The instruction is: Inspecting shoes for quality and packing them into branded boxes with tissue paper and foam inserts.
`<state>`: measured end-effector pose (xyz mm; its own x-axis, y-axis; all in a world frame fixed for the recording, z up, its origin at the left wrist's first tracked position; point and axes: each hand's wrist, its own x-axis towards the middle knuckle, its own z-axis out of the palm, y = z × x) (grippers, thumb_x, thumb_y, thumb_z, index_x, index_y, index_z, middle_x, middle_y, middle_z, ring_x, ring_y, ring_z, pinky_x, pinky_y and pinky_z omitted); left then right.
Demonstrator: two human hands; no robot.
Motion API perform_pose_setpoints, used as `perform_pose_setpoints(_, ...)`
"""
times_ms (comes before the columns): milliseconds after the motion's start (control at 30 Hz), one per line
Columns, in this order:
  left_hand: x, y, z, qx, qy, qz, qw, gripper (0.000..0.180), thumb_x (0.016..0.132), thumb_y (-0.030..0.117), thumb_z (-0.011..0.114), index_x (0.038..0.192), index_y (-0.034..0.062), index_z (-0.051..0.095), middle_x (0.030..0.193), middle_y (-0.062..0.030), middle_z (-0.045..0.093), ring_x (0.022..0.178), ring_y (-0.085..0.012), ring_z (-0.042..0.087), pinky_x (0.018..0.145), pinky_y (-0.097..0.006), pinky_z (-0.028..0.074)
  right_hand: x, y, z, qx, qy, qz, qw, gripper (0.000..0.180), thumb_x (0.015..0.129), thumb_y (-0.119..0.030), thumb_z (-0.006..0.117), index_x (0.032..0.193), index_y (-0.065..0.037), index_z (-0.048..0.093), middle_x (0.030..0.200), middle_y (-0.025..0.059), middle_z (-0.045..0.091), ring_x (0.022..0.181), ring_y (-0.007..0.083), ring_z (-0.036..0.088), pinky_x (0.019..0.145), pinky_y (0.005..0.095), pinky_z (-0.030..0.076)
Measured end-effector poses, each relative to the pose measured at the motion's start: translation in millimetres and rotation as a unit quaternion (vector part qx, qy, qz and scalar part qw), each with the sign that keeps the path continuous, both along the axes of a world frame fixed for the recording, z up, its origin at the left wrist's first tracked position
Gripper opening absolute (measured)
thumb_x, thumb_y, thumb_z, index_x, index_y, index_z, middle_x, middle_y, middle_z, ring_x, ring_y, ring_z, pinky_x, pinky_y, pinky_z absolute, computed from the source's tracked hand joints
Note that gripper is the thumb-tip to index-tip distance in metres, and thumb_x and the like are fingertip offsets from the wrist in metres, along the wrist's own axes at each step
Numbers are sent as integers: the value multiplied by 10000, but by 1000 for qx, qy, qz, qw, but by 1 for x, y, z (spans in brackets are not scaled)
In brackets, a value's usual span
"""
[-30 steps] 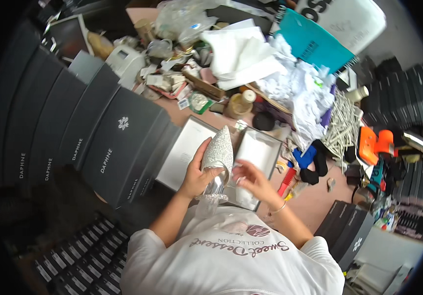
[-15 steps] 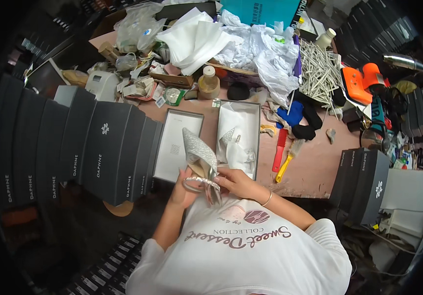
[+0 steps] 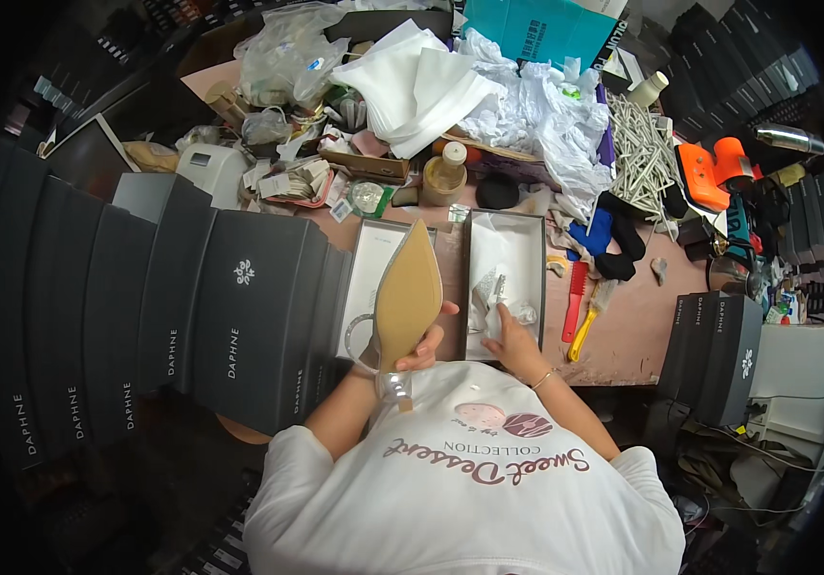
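Observation:
My left hand (image 3: 421, 351) grips a pointed high-heeled shoe (image 3: 406, 292) near its heel end, tan sole toward me and toe pointing away. Its glittery ankle strap (image 3: 359, 343) loops out at the left, and the clear heel (image 3: 394, 385) hangs beside my shirt. My right hand (image 3: 517, 348) reaches over the near part of an open grey shoe box (image 3: 542, 259), thumb and forefinger apart. Its fingertip is at the strap of a second silver shoe (image 3: 500, 287), which lies among white tissue paper (image 3: 496, 235); whether they touch is hard to see.
The box lid (image 3: 362, 251) lies left of the box, partly behind the held shoe. Stacked dark shoe boxes (image 3: 254, 316) stand at left, more (image 3: 719, 335) at right. A red brush (image 3: 575, 299) and yellow-handled brush (image 3: 584, 331) lie rightward. A glue jar (image 3: 443, 177) stands behind.
My left hand has turned the shoe so its sole faces me. My right hand has let go of that shoe and moved right, into the open box. The whole view has shifted slightly.

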<state>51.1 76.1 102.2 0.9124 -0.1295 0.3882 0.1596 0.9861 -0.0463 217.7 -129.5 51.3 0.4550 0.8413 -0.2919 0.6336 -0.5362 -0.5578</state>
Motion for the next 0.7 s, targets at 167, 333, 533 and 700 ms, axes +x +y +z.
perform_pose_setpoints(167, -10, 18, -14, 160, 225, 76, 958, 633, 967, 387, 419, 1440, 4, 244, 886, -168, 587, 560, -220, 600, 585, -316, 463, 6, 0, -25, -32, 52, -54, 997, 815, 763, -244, 711, 1371, 44, 253, 992, 311, 589, 917, 446, 596, 780, 475, 488)
perform_pose_setpoints(333, -24, 18, -29, 651, 488, 341, 471, 489, 961, 243, 530, 1353, -24, 411, 1006, -131, 639, 905, -177, 619, 781, -288, 499, 11, -6, -25, 77, 107, -93, 987, 416, 743, -203, 694, 1017, 41, 499, 880, 294, 602, 865, 464, 587, 737, 480, 476)
perform_pose_setpoints(533, 54, -78, -33, 596, 407, 224, 655, 800, 916, 323, 604, 1466, -8, 127, 1421, -253, 325, 1189, -287, 513, 943, -372, 459, -3, -6, 27, 157, 63, -64, 983, 379, 728, -139, 697, 1021, 7, 505, 916, 234, 583, 854, 421, 586, 719, 465, 476)
perform_pose_setpoints(700, 86, -73, -40, 810, 345, 138, 453, 746, 868, 329, 647, 1426, 6, 274, 1299, -257, 451, 1046, -331, 581, 860, -392, 484, -16, -21, 20, 166, 35, -18, 985, 449, 697, -84, 702, 1079, -5, 480, 954, 211, 567, 875, 411, 578, 731, 471, 480)
